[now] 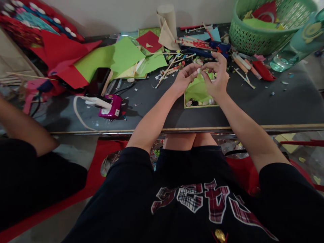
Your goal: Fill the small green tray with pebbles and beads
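A small white piece [199, 71] is pinched between the fingertips of my left hand [186, 77] and my right hand [217, 75]. Both hands are closed around it, close together, above a green tray-like frame [196, 88]. Along the frame's front edge lie several small pebbles [205, 102], some white and some dark. My forearms cover part of the table on either side. What exactly the white piece is cannot be made out.
Sheets of green paper [126, 55] and red paper [63, 60] lie to the left, near a purple adapter [110, 107] and a phone [99, 79]. A green basket [268, 37] and a bottle [296, 44] stand at the right. Another person's arm [25, 125] is at far left.
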Motion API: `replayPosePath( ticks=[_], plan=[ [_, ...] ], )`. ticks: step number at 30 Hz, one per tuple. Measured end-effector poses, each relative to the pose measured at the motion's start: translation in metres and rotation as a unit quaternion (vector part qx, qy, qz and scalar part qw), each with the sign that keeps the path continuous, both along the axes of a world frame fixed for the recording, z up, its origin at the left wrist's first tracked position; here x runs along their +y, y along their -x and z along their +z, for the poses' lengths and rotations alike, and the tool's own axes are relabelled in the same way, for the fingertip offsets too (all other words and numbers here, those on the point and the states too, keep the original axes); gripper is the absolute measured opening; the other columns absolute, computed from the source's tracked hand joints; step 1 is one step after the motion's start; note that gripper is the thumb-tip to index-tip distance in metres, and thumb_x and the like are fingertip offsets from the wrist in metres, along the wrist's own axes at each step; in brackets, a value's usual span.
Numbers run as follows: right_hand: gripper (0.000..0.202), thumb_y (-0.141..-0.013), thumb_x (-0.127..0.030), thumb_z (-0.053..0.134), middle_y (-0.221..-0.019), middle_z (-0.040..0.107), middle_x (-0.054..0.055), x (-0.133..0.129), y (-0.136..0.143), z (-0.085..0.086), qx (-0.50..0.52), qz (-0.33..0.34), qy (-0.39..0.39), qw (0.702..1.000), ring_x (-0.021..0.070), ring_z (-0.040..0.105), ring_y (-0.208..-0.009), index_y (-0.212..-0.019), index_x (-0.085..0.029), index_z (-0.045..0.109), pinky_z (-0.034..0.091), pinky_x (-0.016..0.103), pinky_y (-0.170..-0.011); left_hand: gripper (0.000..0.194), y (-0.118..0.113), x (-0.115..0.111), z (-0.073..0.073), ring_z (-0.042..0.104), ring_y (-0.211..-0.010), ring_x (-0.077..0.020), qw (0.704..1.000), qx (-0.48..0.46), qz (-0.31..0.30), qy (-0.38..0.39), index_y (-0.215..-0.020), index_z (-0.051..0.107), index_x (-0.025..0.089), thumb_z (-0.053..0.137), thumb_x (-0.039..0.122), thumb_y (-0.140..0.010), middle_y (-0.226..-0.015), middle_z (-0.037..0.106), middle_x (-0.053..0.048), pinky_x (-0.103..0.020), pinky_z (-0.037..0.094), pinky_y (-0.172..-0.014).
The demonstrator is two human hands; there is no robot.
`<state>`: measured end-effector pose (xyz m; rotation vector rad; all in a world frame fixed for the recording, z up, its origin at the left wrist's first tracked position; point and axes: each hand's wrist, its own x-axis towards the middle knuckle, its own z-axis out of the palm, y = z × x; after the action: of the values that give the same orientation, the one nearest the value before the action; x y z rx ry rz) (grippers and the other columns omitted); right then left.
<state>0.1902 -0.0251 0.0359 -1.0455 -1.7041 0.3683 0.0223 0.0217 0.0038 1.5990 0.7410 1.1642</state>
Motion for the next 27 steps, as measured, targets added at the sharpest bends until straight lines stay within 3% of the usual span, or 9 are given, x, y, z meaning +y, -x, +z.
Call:
replayPosePath(
  ticks=[3,6,8,10,16,19,23,27],
  plan=[
    [0.057,-0.09,-0.069,0.058,-0.11,0.071,0.007,0.0,-0.001,-0.001,-0.002,-0.003,-0.001,1.0,0.0291,0.067,-0.106,-0.134,-0.033,0.052,0.05,0.058,-0.107,0.075,-0.002,-0.006,0.008,0.057,-0.08,-0.0134,0.998,-0.064,-0.005,0.01,-0.106,0.063,0.023,0.078,0.082,-0.062,-0.096,0.067,-0.002,-0.027,0.043,-0.068],
    [0.05,-0.09,-0.068,0.059,-0.118,0.069,0.007,0.0,-0.001,-0.002,-0.003,-0.015,-0.002,1.0,0.0292,0.067,-0.107,-0.126,-0.033,0.058,0.051,0.059,-0.106,0.08,-0.003,-0.007,0.01,0.064,-0.108,-0.0215,0.998,-0.056,-0.007,0.006,-0.112,0.058,0.024,0.076,0.084,-0.061,-0.116,0.069,-0.006,-0.03,0.05,-0.086],
    [0.05,-0.089,-0.067,0.06,-0.117,0.069,0.007,0.0,-0.001,-0.003,0.0,-0.021,-0.007,1.0,0.0292,0.067,-0.107,-0.126,-0.033,0.057,0.052,0.059,-0.105,0.08,-0.003,-0.005,0.008,0.059,-0.127,-0.0268,0.999,-0.047,-0.011,-0.011,-0.117,0.054,0.025,0.072,0.084,-0.066,-0.128,0.065,-0.009,-0.034,0.05,-0.098],
    [0.052,-0.088,-0.067,0.063,-0.118,0.068,0.008,-0.001,0.0,-0.003,-0.006,-0.025,-0.009,1.0,0.0294,0.067,-0.108,-0.126,-0.032,0.057,0.052,0.057,-0.105,0.075,-0.004,-0.003,0.004,0.058,-0.13,-0.0285,0.998,-0.056,-0.017,-0.028,-0.118,0.051,0.024,0.072,0.08,-0.071,-0.126,0.065,-0.01,-0.036,0.048,-0.101],
    [0.046,-0.089,-0.068,0.062,-0.12,0.068,0.006,0.001,0.001,-0.004,-0.013,-0.022,-0.017,1.0,0.0279,0.067,-0.104,-0.117,-0.031,0.059,0.054,0.058,-0.103,0.068,-0.001,-0.005,0.006,0.06,-0.123,-0.027,0.998,0.012,0.017,-0.065,-0.114,0.054,0.026,0.06,0.083,-0.079,-0.116,0.062,-0.006,-0.037,0.045,-0.101],
    [0.049,-0.089,-0.064,0.064,-0.109,0.07,0.005,0.003,0.0,-0.004,-0.012,-0.011,-0.011,1.0,0.0277,0.068,-0.101,-0.124,-0.032,0.054,0.054,0.056,-0.102,0.06,0.002,-0.008,0.012,0.062,-0.105,-0.0219,0.995,0.026,0.029,-0.092,-0.102,0.056,0.024,0.062,0.079,-0.081,-0.106,0.062,-0.004,-0.036,0.044,-0.092],
    [0.057,-0.086,-0.06,0.069,-0.101,0.072,0.004,0.009,-0.003,-0.007,-0.015,-0.004,0.013,1.0,0.0282,0.067,-0.101,-0.131,-0.033,0.046,0.053,0.052,-0.103,0.051,0.005,-0.012,0.02,0.054,-0.081,-0.0158,0.992,0.044,0.047,-0.107,-0.087,0.053,0.023,0.066,0.072,-0.083,-0.095,0.061,-0.003,-0.031,0.037,-0.075],
    [0.059,-0.085,-0.061,0.07,-0.1,0.071,0.003,0.016,-0.006,-0.011,-0.024,0.024,0.027,0.999,0.0271,0.068,-0.098,-0.131,-0.033,0.045,0.053,0.051,-0.1,0.048,0.008,-0.012,0.02,0.056,-0.086,-0.0179,0.99,0.081,0.052,-0.107,-0.09,0.054,0.023,0.064,0.07,-0.086,-0.102,0.062,-0.005,-0.032,0.038,-0.078]
  ],
)
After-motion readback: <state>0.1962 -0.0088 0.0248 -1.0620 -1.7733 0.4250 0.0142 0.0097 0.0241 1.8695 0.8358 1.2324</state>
